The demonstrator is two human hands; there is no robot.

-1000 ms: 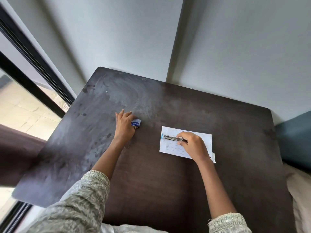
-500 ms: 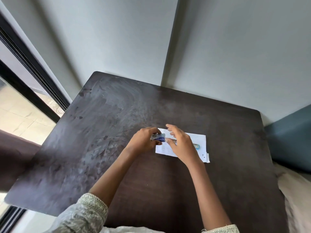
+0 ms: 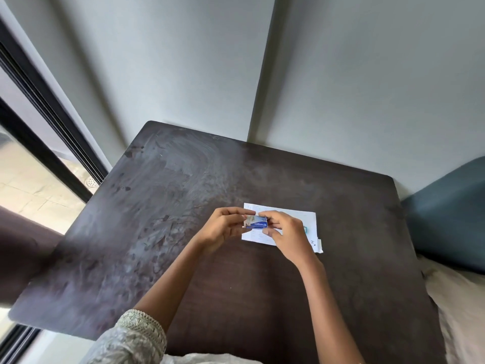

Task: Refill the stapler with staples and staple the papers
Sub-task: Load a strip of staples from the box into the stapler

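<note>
seen from above, a person's two bare hands meet over a dark wooden table [image 3: 183, 206]. the left hand [image 3: 223, 229] and the right hand [image 3: 286, 235] together grip a small blue staple box [image 3: 256, 222] between fingertips and thumbs, lifted just above the near left corner of the white papers [image 3: 296, 216] lying flat on the table. the stapler [image 3: 305, 228] lies on the papers, almost wholly hidden behind the right hand, with only a teal tip showing.
</note>
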